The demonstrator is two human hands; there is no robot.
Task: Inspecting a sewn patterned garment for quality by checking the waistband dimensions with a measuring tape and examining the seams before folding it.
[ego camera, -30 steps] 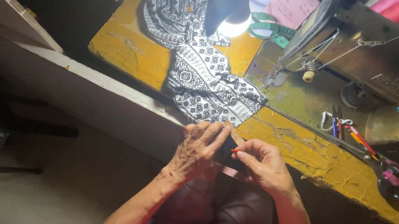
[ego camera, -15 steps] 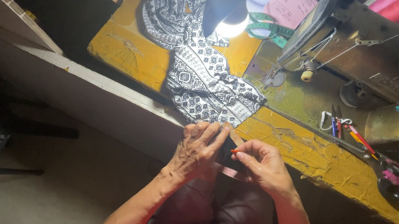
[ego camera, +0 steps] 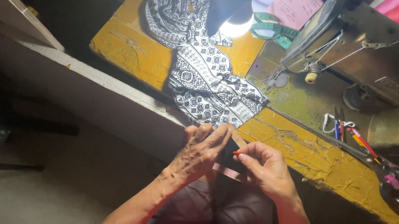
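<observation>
**Dark cloth pinched at the table's front edge**

Dark fabric piece (ego camera: 228, 157) sits between both hands, just below the front edge of the yellow worktable (ego camera: 312, 159), over the person's lap. Left hand (ego camera: 200, 153) curls closed over its left side. Right hand (ego camera: 265, 168) pinches a small orange-tipped tool (ego camera: 237, 153) against the cloth. Just above the knuckles, a black-and-white patterned fabric (ego camera: 207, 83) hangs to the table's edge. Scissors and pens (ego camera: 346, 133) lie well to the right, near the sewing machine (ego camera: 361, 49). Bare floor (ego camera: 30, 193) opens to the left.
</observation>
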